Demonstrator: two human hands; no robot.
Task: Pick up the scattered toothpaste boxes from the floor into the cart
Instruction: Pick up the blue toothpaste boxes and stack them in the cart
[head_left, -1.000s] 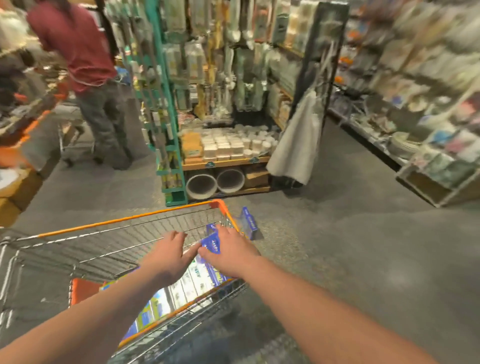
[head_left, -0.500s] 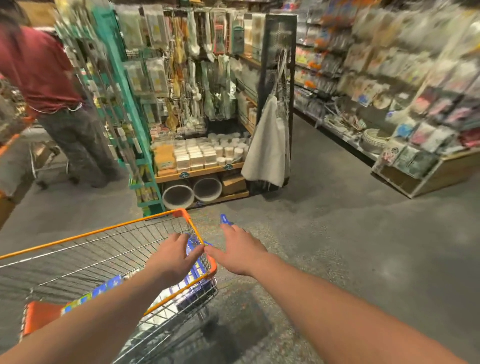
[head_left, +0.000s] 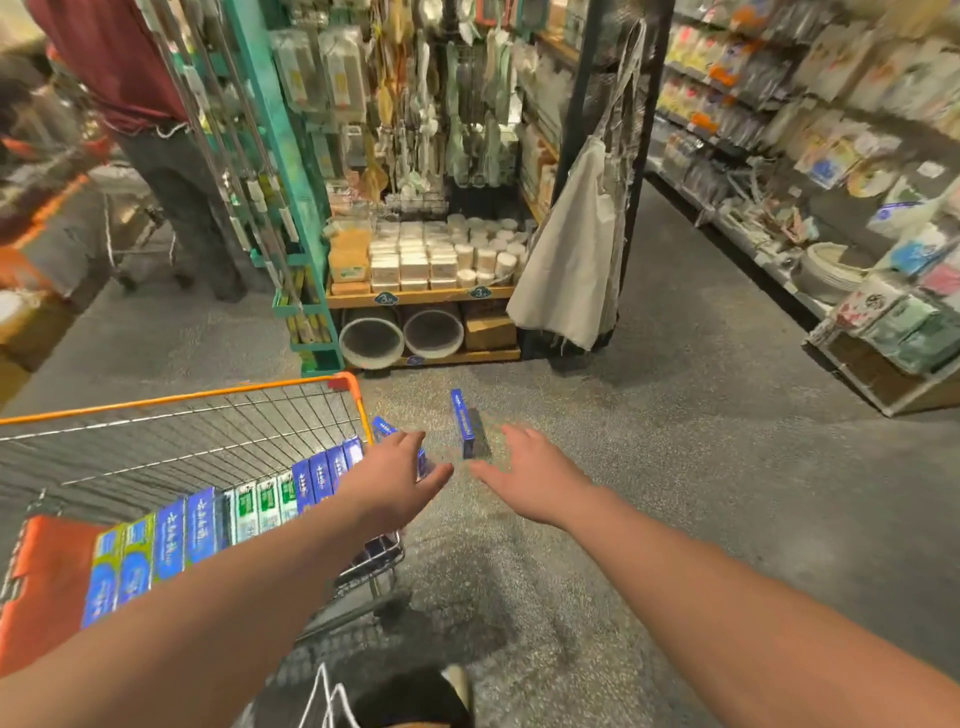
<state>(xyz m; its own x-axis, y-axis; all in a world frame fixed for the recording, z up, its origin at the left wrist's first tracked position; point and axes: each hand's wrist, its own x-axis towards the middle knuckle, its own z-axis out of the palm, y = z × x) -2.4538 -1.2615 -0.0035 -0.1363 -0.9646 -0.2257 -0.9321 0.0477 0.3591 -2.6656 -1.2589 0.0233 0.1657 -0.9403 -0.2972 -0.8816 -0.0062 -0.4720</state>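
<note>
A wire cart with an orange rim (head_left: 182, 397) stands at the left, holding a row of blue and green toothpaste boxes (head_left: 197, 530). One blue toothpaste box (head_left: 464, 423) lies on the grey floor just beyond the cart's right corner. A second blue box (head_left: 383, 427) shows partly behind my left hand. My left hand (head_left: 395, 480) reaches past the cart's corner, fingers spread, holding nothing. My right hand (head_left: 535, 480) is stretched out just right of the floor box, open and not touching it.
A display stand with white jars and two round tubes (head_left: 421, 291) faces me beyond the boxes. A beige bag (head_left: 571, 260) hangs on a black post. Shelving (head_left: 857, 234) lines the right. A person in a red shirt (head_left: 135, 104) stands at the far left.
Both hands have left the cart and moved out to the right over the floor. The blue box held a second ago is gone from my right hand. The view has shifted right.
</note>
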